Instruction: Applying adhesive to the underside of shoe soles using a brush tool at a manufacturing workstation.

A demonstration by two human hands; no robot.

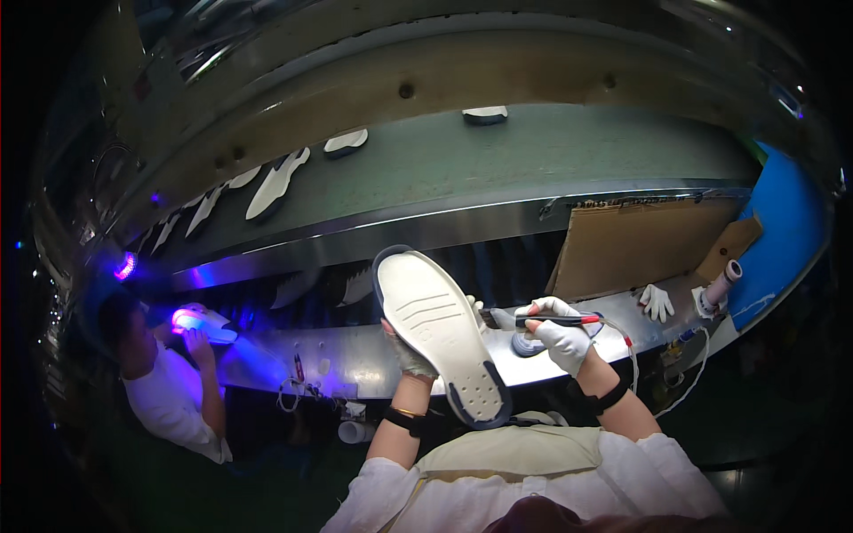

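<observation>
Left hand point(410, 357), gloved in grey, is clamped on a shoe sole point(442, 334), which is held up from underneath over the near edge of the bench point(355, 355), its pale bottom turned toward the camera. Right hand point(562, 336), in a white glove, is closed around a slim pen-like tool point(555, 319) with a red and black barrel; the tool is kept just beside the sole's right edge, apart from it as far as can be told.

No fresh mark, glue line or trimming can be made out on the sole, so the work on this piece is judged to be at an early or middle stage. More soles point(277, 184) are lined up on the green conveyor belt point(533, 160) beyond the bench's far edge, so much is judged to remain.

The sole is cream-white with a dark blue rim, shallow curved grooves across the forefoot and small dark pads at the heel. It looks clean and undamaged.

At the bench's left end, a purple lamp point(191, 320) is being used by another person point(164, 391) on a similar piece. A spare white glove point(657, 302) lies near the right corner, before a cardboard sheet point(640, 244).
</observation>
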